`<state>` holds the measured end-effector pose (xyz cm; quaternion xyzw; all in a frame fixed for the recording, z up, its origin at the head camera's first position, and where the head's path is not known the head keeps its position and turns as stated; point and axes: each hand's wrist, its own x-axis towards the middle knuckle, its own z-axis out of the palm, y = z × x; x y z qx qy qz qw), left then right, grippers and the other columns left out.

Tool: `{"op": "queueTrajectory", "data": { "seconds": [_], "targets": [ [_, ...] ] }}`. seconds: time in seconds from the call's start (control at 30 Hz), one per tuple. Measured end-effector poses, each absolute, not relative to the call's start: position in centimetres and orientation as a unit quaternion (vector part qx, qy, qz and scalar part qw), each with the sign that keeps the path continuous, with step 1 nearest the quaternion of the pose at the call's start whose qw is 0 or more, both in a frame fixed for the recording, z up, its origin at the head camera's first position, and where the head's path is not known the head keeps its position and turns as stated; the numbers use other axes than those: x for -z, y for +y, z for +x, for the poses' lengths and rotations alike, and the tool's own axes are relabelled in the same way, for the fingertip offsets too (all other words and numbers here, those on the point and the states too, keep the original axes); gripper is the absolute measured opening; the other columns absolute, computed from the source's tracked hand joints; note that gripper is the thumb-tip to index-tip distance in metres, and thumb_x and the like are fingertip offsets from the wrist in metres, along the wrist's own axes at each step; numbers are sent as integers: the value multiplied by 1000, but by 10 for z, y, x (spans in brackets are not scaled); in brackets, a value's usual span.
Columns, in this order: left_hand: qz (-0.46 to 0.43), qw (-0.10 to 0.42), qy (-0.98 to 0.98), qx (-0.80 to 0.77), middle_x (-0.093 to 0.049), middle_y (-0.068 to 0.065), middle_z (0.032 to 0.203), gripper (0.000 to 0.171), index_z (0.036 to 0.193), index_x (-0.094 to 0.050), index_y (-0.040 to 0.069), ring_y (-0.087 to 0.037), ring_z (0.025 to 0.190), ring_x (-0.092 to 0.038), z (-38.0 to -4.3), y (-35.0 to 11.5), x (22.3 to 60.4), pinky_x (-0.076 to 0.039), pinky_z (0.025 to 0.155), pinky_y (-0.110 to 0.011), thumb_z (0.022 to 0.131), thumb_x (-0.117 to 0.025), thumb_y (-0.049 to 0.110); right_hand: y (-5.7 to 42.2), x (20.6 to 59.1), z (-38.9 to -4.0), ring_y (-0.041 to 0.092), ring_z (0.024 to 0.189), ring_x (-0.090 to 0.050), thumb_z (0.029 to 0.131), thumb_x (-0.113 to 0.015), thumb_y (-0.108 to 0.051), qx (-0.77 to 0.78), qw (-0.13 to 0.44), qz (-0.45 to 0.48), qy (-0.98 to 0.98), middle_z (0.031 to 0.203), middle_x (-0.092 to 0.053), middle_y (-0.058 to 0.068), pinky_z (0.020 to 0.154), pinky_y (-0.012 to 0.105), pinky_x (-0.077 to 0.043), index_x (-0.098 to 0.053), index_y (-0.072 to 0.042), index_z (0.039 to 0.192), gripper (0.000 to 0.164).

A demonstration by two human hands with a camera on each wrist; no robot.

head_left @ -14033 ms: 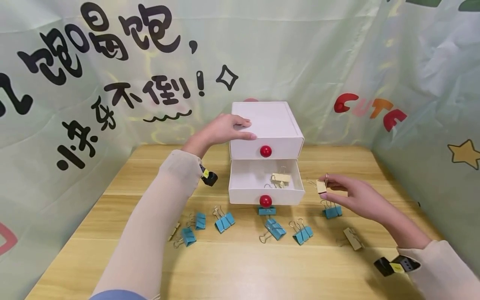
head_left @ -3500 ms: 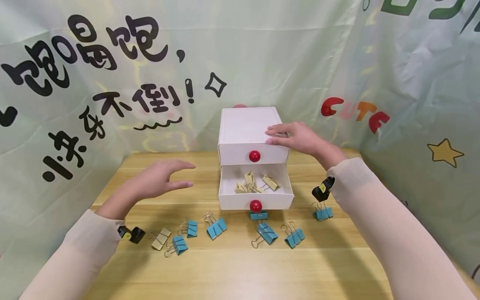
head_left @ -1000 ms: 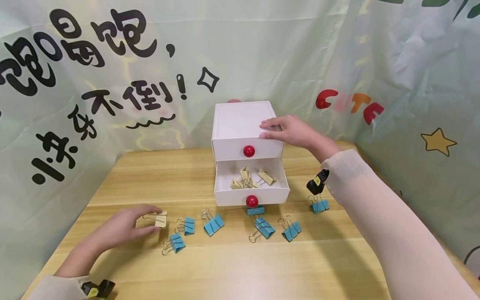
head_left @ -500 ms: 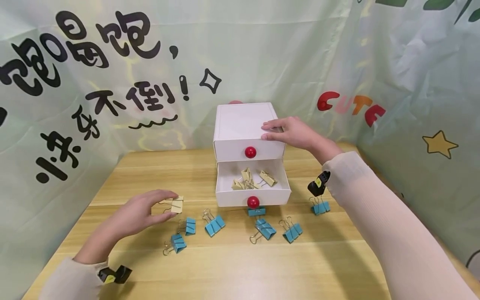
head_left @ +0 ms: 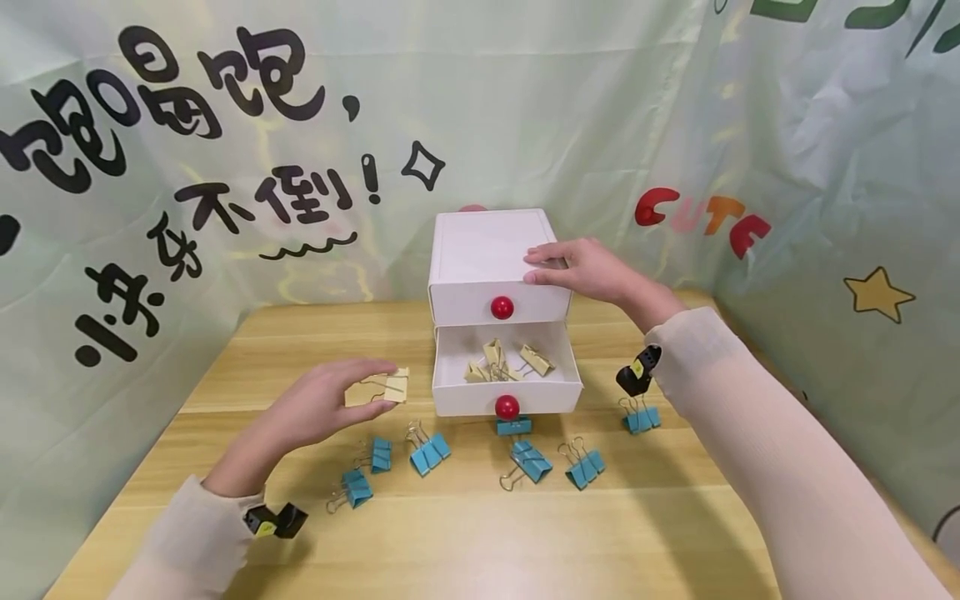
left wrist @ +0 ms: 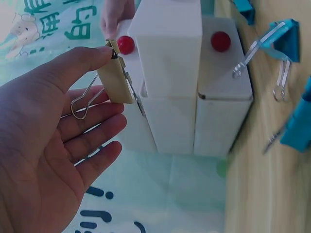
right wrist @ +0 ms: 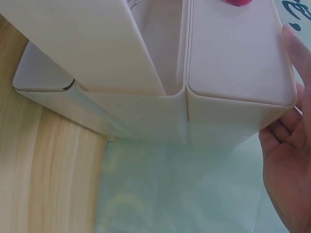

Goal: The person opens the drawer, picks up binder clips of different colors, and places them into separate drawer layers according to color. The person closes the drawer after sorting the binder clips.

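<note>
My left hand (head_left: pixel 318 404) pinches a pale yellow binder clip (head_left: pixel 397 386) between thumb and index finger, up off the table and left of the drawer unit. In the left wrist view the clip's body (left wrist: pixel 114 82) has its wire handles sticking out, and the other fingers are spread. A white drawer unit (head_left: pixel 487 242) has one drawer (head_left: pixel 461 400) pulled out, with several yellow binder clips (head_left: pixel 495 358) lying inside. My right hand (head_left: pixel 588 268) rests on the unit's top at its right edge. In the right wrist view the fingers (right wrist: pixel 282 128) lie along the casing.
Several blue binder clips (head_left: pixel 430 452) lie scattered on the wooden table (head_left: pixel 480 533) in front of the unit, one (head_left: pixel 514 426) partly under the drawer's red knob (head_left: pixel 507 407). A printed cloth (head_left: pixel 585 100) hangs behind and along both sides.
Fourteen seconds ago the right hand held a yellow clip and the left rested on the unit. Since then the left hand has picked up a yellow clip at left and carried it toward the drawer.
</note>
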<state>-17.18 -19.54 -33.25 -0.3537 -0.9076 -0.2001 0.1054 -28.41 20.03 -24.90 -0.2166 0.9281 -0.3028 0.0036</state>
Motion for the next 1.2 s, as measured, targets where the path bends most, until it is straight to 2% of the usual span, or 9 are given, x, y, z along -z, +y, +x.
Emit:
{"op": "queueTrajectory", "data": {
  "seconds": [0.4,0.6,0.87,1.03,1.2],
  "targets": [
    [-363,102,-902,212,-63,-2,128,49,131,-63,15,-25,118,-59,-186,-166,322,-47,97,-48,92,-67,44,201,249,-284,25,134,-42,85,-71,-52,302,4,-214,929,144,-52,1,104,48,-40,-63,-17,134,61],
    [-371,105,-897,217,-65,-2,126,47,130,-64,16,-23,113,-62,-197,-151,321,-49,94,-46,91,-68,43,201,250,-284,26,133,-42,85,-71,-52,300,0,-212,930,143,-52,1,104,48,-40,-63,-18,134,60],
    [-361,84,-899,233,-66,-1,124,46,129,-64,16,-20,107,-65,-211,-131,321,-52,88,-43,91,-69,41,202,252,-284,26,133,-42,85,-71,-53,294,-7,-216,931,142,-53,1,105,48,-39,-63,-18,133,61],
    [-361,92,-898,232,-68,-1,118,43,125,-66,15,-18,100,-66,-222,-118,319,-54,84,-40,89,-72,38,203,252,-285,26,134,-41,85,-70,-53,294,-12,-218,931,142,-53,1,106,49,-37,-63,-18,133,60],
    [-376,87,-896,220,-68,-1,117,43,124,-66,15,-18,99,-65,-228,-109,317,-53,85,-38,87,-75,34,202,253,-286,27,135,-41,85,-70,-54,293,-13,-220,930,142,-54,1,107,49,-36,-64,-18,133,60]
  ]
}}
